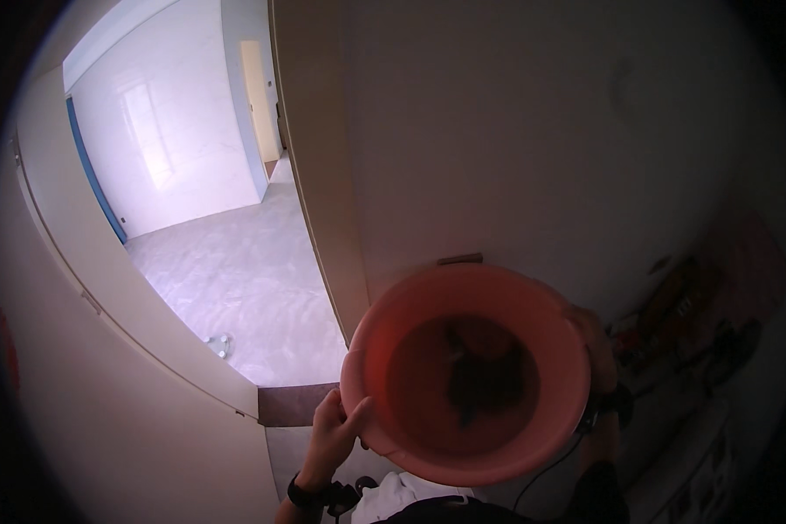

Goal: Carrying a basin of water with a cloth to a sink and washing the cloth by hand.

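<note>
Dim pale wall (515, 131), glossy grey floor (262, 297) beyond. Round pink plastic basin (472, 286), opposite rims gripped by curled left hand (334, 430) and right hand (596, 345); judged stiff, lightish, best held there.

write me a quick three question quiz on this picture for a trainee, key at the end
1. Multiple choice: what do the left grip and the right grip hold between them?
a) a blue crate
b) a pink basin
c) a white plate

2. True or false: the brightly lit floor seen through the doorway lies to the right of the basin.

3. Fill in, light or dark: the band around the left wrist is ____.

Key: 1 b; 2 false, it lies to the left; 3 dark.
</note>
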`<state>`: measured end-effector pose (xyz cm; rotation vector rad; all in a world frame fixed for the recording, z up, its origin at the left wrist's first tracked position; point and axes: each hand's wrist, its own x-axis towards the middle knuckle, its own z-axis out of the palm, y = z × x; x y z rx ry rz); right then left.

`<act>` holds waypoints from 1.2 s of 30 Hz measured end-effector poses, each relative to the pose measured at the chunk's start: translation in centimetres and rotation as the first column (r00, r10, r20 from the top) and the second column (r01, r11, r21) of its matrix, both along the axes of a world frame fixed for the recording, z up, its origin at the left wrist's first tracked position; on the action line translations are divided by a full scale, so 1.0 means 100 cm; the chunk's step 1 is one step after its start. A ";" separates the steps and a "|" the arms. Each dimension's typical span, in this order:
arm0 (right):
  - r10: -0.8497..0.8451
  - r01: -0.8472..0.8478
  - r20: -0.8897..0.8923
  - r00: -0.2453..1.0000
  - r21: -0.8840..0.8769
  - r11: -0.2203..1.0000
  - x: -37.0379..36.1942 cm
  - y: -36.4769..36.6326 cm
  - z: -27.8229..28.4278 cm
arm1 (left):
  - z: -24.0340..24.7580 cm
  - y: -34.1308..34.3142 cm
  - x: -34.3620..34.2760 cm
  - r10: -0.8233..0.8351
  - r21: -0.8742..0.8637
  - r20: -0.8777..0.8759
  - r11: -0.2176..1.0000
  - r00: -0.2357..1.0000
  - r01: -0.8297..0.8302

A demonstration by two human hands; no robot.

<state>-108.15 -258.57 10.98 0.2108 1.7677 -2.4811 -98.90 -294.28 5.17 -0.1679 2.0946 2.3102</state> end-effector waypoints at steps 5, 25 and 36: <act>-0.191 0.193 0.060 0.980 -0.035 0.981 0.002 -0.003 0.006 | 0.004 0.007 0.000 -0.007 0.019 0.022 1.000 1.000 0.007; 0.124 -0.127 -0.058 0.991 -0.059 0.990 -0.022 0.006 -0.036 | 0.014 0.019 0.065 0.185 -0.070 0.080 0.981 0.979 -0.179; 0.406 -0.404 -0.152 0.901 0.049 0.914 -0.063 -0.048 -0.046 | 0.014 0.033 0.123 0.492 -0.113 -0.032 0.863 0.870 -0.492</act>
